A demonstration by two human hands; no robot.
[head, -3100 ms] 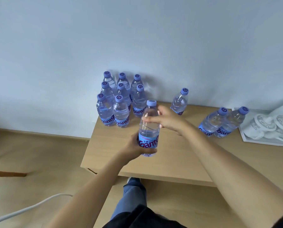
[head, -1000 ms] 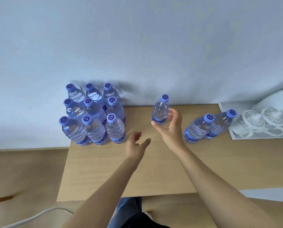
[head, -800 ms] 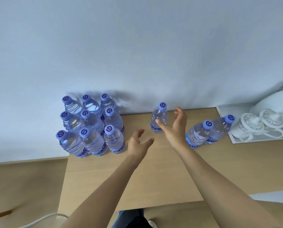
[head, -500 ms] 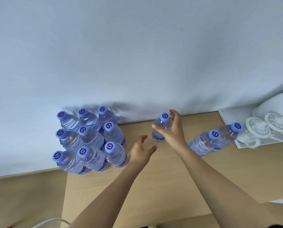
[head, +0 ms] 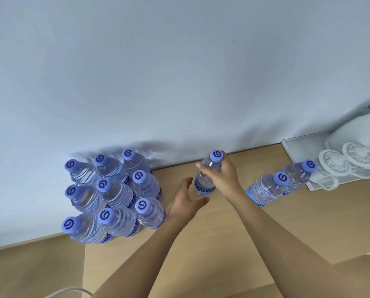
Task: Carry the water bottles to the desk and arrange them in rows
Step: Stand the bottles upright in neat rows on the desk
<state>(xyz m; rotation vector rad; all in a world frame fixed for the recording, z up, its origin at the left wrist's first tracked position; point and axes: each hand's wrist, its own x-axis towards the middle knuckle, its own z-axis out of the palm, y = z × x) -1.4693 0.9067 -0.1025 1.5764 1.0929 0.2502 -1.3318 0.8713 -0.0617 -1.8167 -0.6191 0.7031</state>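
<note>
Right hand (head: 221, 176) grips a lone water bottle (head: 206, 178) at frame centre, upright on the desk (head: 233, 229).
Left hand (head: 185, 204) hovers just beside it, fingers loose and holding nothing — nine bottles (head: 115, 190) stand in rows at centre left, two more bottles (head: 278, 184) at right.

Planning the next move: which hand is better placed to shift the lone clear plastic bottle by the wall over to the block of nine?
Right hand: it already grips the lone clear plastic bottle. Left hand hovers open beside it.
</note>
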